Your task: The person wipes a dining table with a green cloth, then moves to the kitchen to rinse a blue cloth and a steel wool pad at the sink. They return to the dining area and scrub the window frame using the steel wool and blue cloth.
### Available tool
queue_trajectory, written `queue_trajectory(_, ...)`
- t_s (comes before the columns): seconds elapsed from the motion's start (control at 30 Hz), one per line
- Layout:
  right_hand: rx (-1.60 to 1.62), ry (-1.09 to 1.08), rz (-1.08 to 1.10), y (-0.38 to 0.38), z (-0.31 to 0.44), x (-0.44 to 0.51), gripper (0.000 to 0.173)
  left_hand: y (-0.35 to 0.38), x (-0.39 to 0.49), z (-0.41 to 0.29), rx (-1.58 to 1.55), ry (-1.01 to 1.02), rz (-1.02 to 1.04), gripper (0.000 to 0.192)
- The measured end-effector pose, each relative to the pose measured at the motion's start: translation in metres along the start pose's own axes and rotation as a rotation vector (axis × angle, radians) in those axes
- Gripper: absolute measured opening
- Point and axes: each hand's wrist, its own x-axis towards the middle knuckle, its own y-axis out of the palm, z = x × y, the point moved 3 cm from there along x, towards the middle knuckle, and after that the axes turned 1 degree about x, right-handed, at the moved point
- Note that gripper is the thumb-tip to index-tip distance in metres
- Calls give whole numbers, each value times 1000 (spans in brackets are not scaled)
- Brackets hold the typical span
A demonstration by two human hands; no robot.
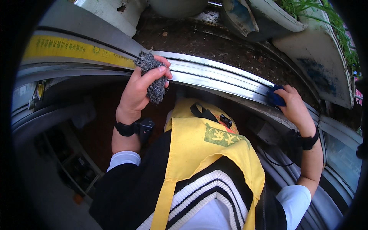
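Note:
My left hand (143, 83) grips a fuzzy grey cleaning pad (155, 82) at the left end of the exposed metal window track (210, 72), beside the edge of a sliding window frame (95, 31). On the right, the fingers of my right hand (291, 103) hold a dark blue cloth (276, 95) down on the same track. Ridges run lengthwise along the shiny track between the two hands. Part of the blue cloth is hidden under my fingers.
Beyond the track lies a dirty dark ledge (184, 40) with white planters (316, 60) and a torn bag (240, 17). A yellow strip with writing (72, 49) runs along the left frame. A shelf unit (77, 166) stands low at the left.

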Motion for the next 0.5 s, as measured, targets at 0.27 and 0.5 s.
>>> queue_trajectory(0.27, 410, -242, -149, -22, 96, 60, 39, -34, -25, -1, 211, -52, 88, 16)
queue_trajectory(0.5, 516, -528, -277, 5, 188, 129, 46, -62, -46, 5, 52, -63, -96, 16)
